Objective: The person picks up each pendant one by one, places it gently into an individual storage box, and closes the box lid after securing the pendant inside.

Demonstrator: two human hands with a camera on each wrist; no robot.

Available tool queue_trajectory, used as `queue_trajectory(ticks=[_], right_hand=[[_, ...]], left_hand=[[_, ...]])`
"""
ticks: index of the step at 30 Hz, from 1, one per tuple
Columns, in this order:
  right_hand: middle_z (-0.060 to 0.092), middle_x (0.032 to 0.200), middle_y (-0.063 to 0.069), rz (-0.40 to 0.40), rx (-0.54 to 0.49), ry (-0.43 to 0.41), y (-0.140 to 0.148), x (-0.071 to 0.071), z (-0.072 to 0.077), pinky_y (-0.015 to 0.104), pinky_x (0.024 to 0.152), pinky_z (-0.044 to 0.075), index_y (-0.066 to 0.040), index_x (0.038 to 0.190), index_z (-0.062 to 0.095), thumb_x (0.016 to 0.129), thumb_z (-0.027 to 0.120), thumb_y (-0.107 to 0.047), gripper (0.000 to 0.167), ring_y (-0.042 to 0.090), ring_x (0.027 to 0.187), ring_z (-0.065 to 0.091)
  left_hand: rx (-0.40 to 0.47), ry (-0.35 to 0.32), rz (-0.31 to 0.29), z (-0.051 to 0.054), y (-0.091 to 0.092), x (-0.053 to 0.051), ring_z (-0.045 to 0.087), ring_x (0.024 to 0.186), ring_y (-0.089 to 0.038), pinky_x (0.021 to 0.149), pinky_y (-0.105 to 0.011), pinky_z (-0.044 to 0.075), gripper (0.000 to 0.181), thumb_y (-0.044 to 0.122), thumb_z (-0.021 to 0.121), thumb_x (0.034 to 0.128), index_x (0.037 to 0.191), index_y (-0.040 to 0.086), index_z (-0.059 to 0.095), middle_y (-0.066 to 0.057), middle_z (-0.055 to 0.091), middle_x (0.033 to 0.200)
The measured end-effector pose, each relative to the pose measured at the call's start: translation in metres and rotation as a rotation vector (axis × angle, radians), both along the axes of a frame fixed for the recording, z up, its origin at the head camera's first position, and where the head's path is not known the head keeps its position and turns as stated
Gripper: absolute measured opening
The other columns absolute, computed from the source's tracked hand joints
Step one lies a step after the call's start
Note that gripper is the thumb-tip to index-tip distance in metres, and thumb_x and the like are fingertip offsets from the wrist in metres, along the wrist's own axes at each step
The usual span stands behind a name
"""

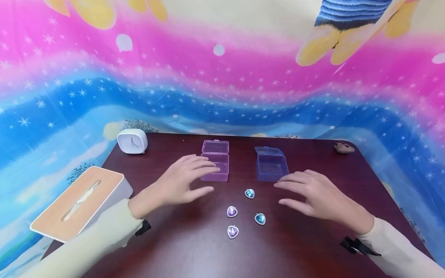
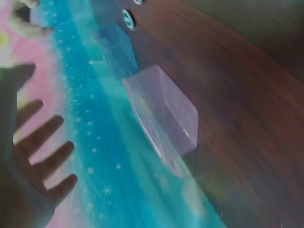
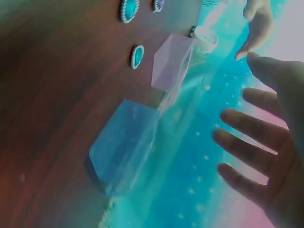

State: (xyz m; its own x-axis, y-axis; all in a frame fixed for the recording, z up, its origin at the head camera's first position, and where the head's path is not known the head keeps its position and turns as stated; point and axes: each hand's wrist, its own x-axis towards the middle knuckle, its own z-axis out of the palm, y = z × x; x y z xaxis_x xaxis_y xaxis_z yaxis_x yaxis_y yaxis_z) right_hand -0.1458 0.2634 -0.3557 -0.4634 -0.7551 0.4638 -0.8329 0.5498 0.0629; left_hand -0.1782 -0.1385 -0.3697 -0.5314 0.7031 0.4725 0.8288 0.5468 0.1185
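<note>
My left hand [image 1: 184, 179] hovers with fingers spread beside a clear pink plastic box [image 1: 222, 177], its fingertips overlapping the box in the head view. Across from it, my right hand [image 1: 313, 195] is held out near a clear blue plastic box [image 1: 272, 168], thumb apart from the fingers. Neither hand holds anything. Both boxes have their lids raised at the back. Between the hands, heart-shaped gems with beaded rims lie on the table: a light blue gem [image 1: 249, 194], a teal gem [image 1: 260, 219], a purple gem [image 1: 232, 211] and a second purple gem [image 1: 233, 231] nearer me.
A tissue box with a wooden top [image 1: 81, 200] stands at the left edge. Behind it is a white clock [image 1: 132, 141]. A small brown object [image 1: 344, 147] sits at the far right corner. A printed cloth [image 1: 222, 88] hangs behind the dark table [image 1: 194, 247].
</note>
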Motion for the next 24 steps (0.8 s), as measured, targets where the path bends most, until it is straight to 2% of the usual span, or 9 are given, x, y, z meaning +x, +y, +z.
queue_trajectory(ticks=[2, 5, 8, 12, 16, 19, 22, 24], right_hand=[[0.076, 0.109, -0.009, -0.023, 0.012, -0.035, -0.004, -0.004, -0.004, 0.035, 0.079, 0.056, -0.027, 0.118, 0.077, 0.086, 0.08, -0.044, 0.037, 0.009, 0.097, 0.072], [0.076, 0.106, -0.011, -0.048, 0.027, -0.098, -0.013, -0.009, -0.012, 0.033, 0.075, 0.058, -0.028, 0.115, 0.077, 0.085, 0.082, -0.041, 0.033, 0.005, 0.091, 0.073], [0.076, 0.104, -0.011, -0.078, 0.037, -0.188, -0.021, -0.014, -0.021, 0.031, 0.071, 0.058, -0.029, 0.114, 0.076, 0.086, 0.082, -0.039, 0.031, 0.003, 0.085, 0.072], [0.076, 0.105, -0.009, -0.114, 0.057, -0.306, -0.03, -0.018, -0.032, 0.03, 0.07, 0.058, -0.029, 0.115, 0.076, 0.089, 0.079, -0.039, 0.028, 0.005, 0.087, 0.073], [0.076, 0.105, -0.009, -0.095, 0.057, -0.38, -0.044, -0.019, -0.043, 0.03, 0.073, 0.059, -0.027, 0.115, 0.077, 0.091, 0.078, -0.038, 0.027, 0.007, 0.092, 0.073], [0.076, 0.101, -0.01, -0.052, 0.054, -0.375, -0.058, -0.018, -0.052, 0.03, 0.073, 0.058, -0.026, 0.112, 0.077, 0.091, 0.078, -0.038, 0.024, 0.006, 0.088, 0.072], [0.074, 0.097, -0.011, -0.024, 0.058, -0.315, -0.071, -0.015, -0.062, 0.029, 0.075, 0.054, -0.026, 0.106, 0.078, 0.089, 0.08, -0.04, 0.022, 0.007, 0.088, 0.068], [0.073, 0.095, -0.013, -0.034, 0.053, -0.282, -0.079, -0.012, -0.067, 0.03, 0.076, 0.05, -0.026, 0.103, 0.078, 0.086, 0.082, -0.042, 0.023, 0.008, 0.089, 0.067]], left_hand=[[0.071, -0.025, 0.039, -0.002, 0.007, -0.004, 0.065, 0.12, -0.021, 0.102, -0.045, 0.05, 0.044, 0.038, 0.079, 0.0874, 0.127, 0.02, 0.073, 0.0, 0.074, 0.123], [0.139, -0.086, 0.101, -0.007, 0.016, -0.01, 0.067, 0.109, -0.017, 0.088, -0.04, 0.052, 0.033, 0.034, 0.08, 0.0878, 0.118, 0.021, 0.077, 0.004, 0.077, 0.113], [0.17, -0.142, 0.156, -0.014, 0.023, -0.015, 0.067, 0.105, -0.015, 0.085, -0.039, 0.051, 0.029, 0.033, 0.079, 0.088, 0.114, 0.021, 0.078, 0.006, 0.078, 0.11], [0.195, -0.206, 0.2, -0.02, 0.024, -0.019, 0.065, 0.098, -0.016, 0.085, -0.039, 0.052, 0.027, 0.031, 0.08, 0.0876, 0.112, 0.02, 0.079, 0.005, 0.076, 0.107], [0.232, -0.296, 0.247, -0.026, 0.019, -0.021, 0.056, 0.087, -0.014, 0.074, -0.034, 0.05, 0.024, 0.026, 0.082, 0.0872, 0.109, 0.018, 0.078, 0.002, 0.065, 0.096], [0.237, -0.369, 0.3, -0.031, 0.014, -0.024, 0.049, 0.084, -0.015, 0.071, -0.032, 0.044, 0.027, 0.025, 0.083, 0.0862, 0.111, 0.017, 0.075, -0.004, 0.055, 0.092], [0.215, -0.421, 0.344, -0.038, 0.009, -0.025, 0.046, 0.084, -0.018, 0.073, -0.033, 0.04, 0.033, 0.024, 0.084, 0.0854, 0.115, 0.016, 0.072, -0.01, 0.052, 0.092], [0.196, -0.448, 0.365, -0.041, 0.005, -0.025, 0.046, 0.083, -0.019, 0.074, -0.033, 0.04, 0.035, 0.024, 0.083, 0.0858, 0.117, 0.016, 0.07, -0.01, 0.051, 0.093]])
